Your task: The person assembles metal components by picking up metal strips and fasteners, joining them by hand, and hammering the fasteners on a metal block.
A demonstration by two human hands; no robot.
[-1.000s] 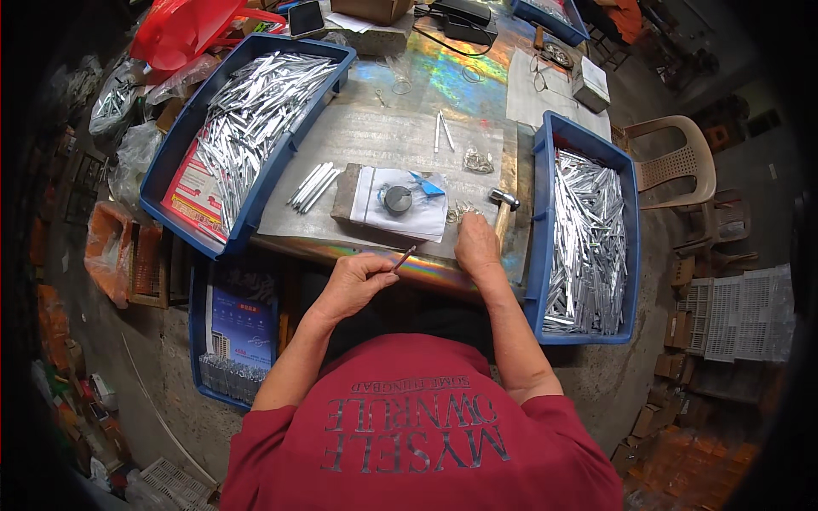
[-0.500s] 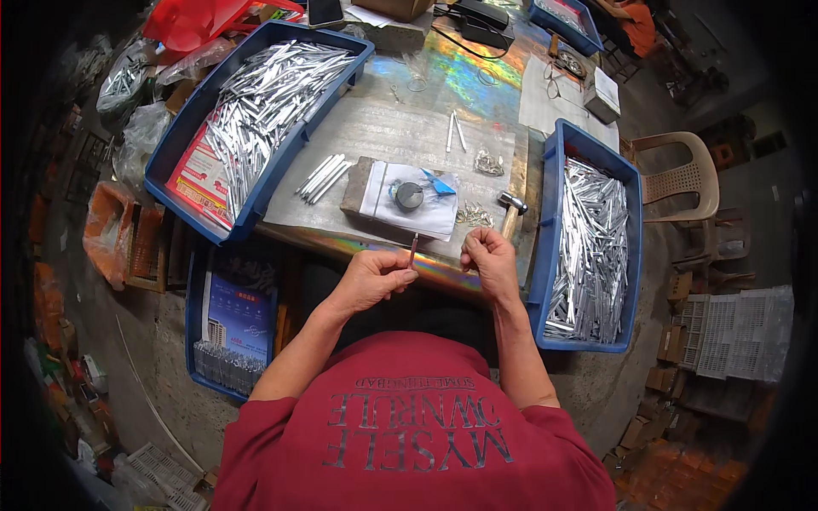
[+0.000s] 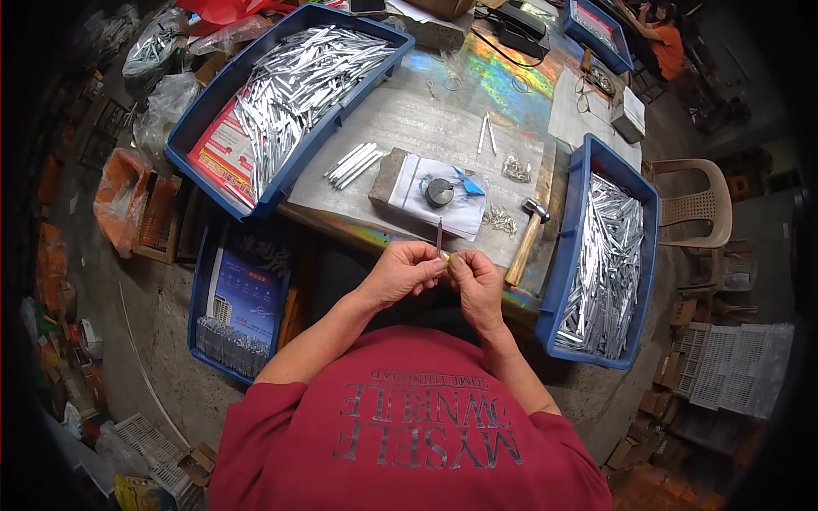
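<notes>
Near the table's front edge my left hand pinches a thin metal strip, which stands upright from the fingers. My right hand is closed too, its fingertips meeting the left ones at the strip's lower end; whatever small thing it holds is hidden. Just beyond the hands is a block topped with white paper, a dark round piece and a blue scrap. Small metal parts lie beside the block, and a hammer with a wooden handle rests to the right.
Blue bins of silver strips stand at left and right. Several strips lie left of the block, two more beyond it. Another blue bin sits low at left. A plastic chair is at right; a person in orange is far off.
My right hand has moved left and now meets my left hand at the strip. The whole view has shifted, carrying the table and bins slightly rightward in the picture.
</notes>
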